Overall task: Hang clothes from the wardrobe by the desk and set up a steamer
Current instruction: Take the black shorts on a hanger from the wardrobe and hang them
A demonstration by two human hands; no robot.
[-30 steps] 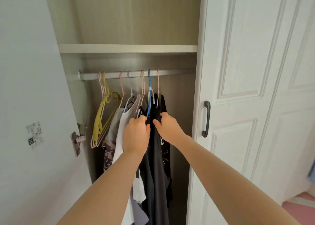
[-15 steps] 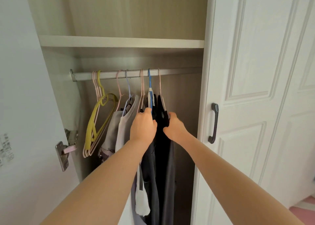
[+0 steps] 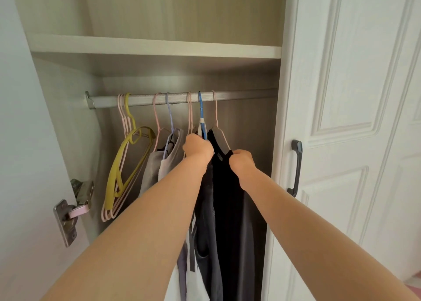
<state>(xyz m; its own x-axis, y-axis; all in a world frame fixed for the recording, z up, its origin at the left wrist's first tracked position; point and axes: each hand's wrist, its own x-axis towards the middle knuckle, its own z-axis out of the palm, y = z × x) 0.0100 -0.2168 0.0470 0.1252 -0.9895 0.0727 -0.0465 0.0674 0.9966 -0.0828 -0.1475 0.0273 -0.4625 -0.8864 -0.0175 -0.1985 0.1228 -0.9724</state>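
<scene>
Inside the open wardrobe a silver rail (image 3: pixel 239 95) carries several hangers with clothes. A black garment (image 3: pixel 230 200) hangs from a pink hanger (image 3: pixel 215 116) at the right end of the row. My right hand (image 3: pixel 241 164) is closed on its shoulder. My left hand (image 3: pixel 198 146) is closed on the dark grey garment (image 3: pixel 206 221) just below a blue hanger (image 3: pixel 201 113). Pale grey and white tops (image 3: pixel 164 161) hang to the left of my hands.
Empty yellow and pink hangers (image 3: pixel 124 164) dangle at the rail's left end. A shelf (image 3: pixel 155 47) sits above the rail. The open door (image 3: pixel 25 164) with its metal hinge (image 3: pixel 70 207) is at left; the closed door's dark handle (image 3: pixel 296 166) is at right.
Both hands have moved up the garments to just under the hangers and closed on the fabric. The camera has come closer to the rail.
</scene>
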